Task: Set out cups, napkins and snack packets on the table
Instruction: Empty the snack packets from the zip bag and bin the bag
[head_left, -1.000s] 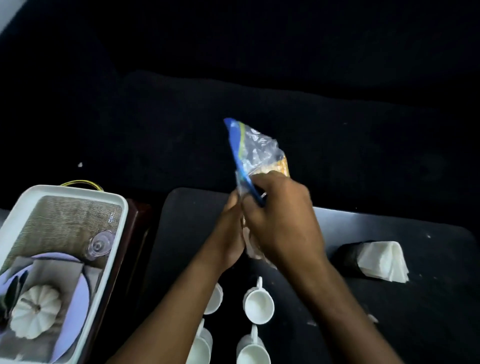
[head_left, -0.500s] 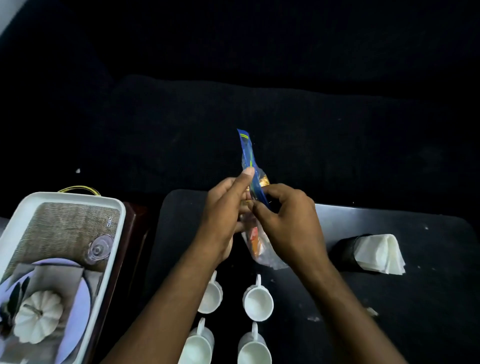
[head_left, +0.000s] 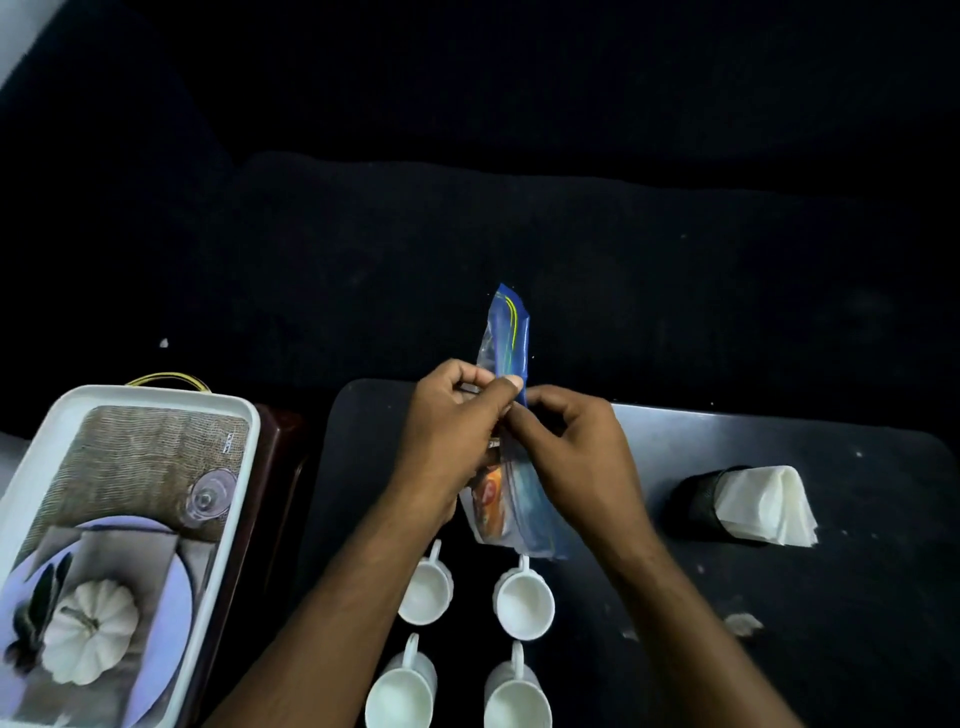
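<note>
Four cups (head_left: 523, 603) and napkins (head_left: 763, 506) sit out low in frame, while both hands (head_left: 457, 421) (head_left: 576, 452) pinch the bag (head_left: 506, 332), packets apparently still inside.

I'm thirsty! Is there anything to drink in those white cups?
No, empty. The four white cups stand upright on the table, and their insides show only plain white.

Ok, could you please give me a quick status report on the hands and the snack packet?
Left hand and right hand both pinching the snack packet above the table. Four cups set out below. Nothing in the way.
</note>
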